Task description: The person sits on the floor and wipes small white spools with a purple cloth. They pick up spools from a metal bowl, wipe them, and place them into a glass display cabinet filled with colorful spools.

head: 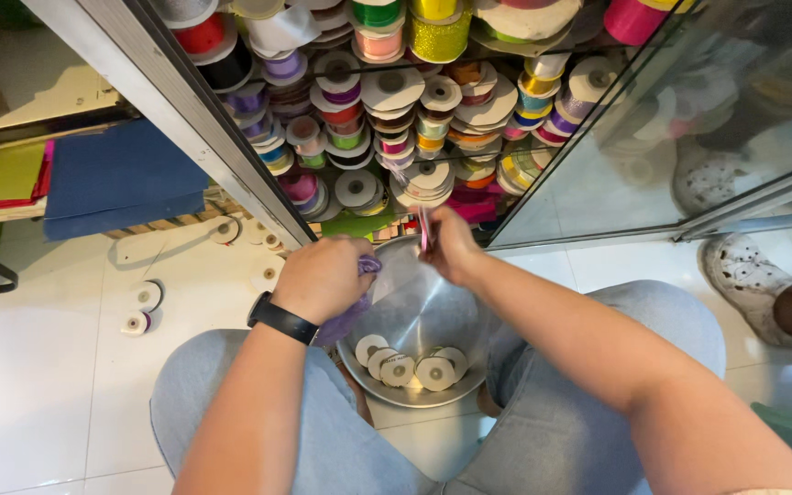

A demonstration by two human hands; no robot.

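Observation:
A round metal bowl sits between my knees, with several small white ribbon spools lying at its near side. My left hand, with a black band at the wrist, is closed over a purple ribbon above the bowl's left rim. My right hand pinches a pink ribbon over the bowl's far rim. Both hands are close together in front of an open glass cabinet.
The cabinet shelves are packed with stacked ribbon spools of many colours. Its glass door stands open at right. Loose spools lie on the white tiled floor at left, near blue and green sheets. Another person's white shoe is at right.

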